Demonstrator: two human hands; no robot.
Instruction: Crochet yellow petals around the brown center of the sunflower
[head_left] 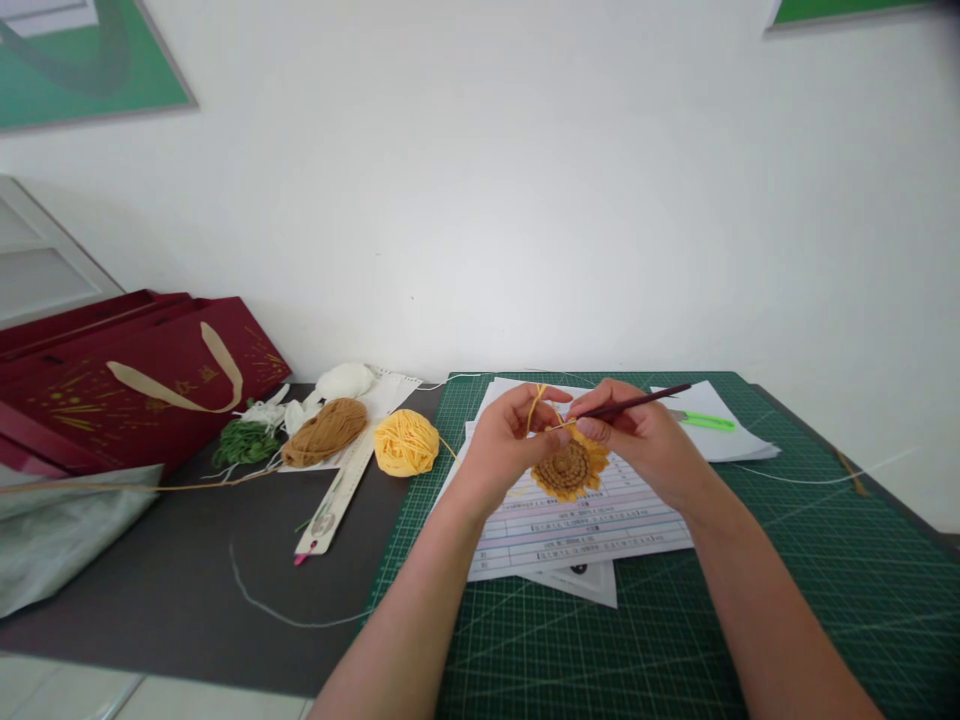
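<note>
A crocheted sunflower (564, 472) with a brown centre and yellow petals hangs between my hands, above printed sheets (585, 535). My left hand (517, 430) pinches its upper edge, and yellow yarn loops over a raised finger. In my right hand (637, 430) is a crochet hook (637, 402) with a dark handle, its tip at the flower's top edge by my left fingertips. The exact stitch at the tip is too small to make out. From the yellow yarn ball (406, 443) on the left, a strand runs toward my left hand.
A green cutting mat (810, 570) lies under the papers. On the right is a bright green cutter (705, 421). Left of the mat are a ruler (341, 495), brown yarn (325, 433), green yarn (246, 443) and white yarn (345, 381). Red gift bags (142, 385) stand farther left, by the wall.
</note>
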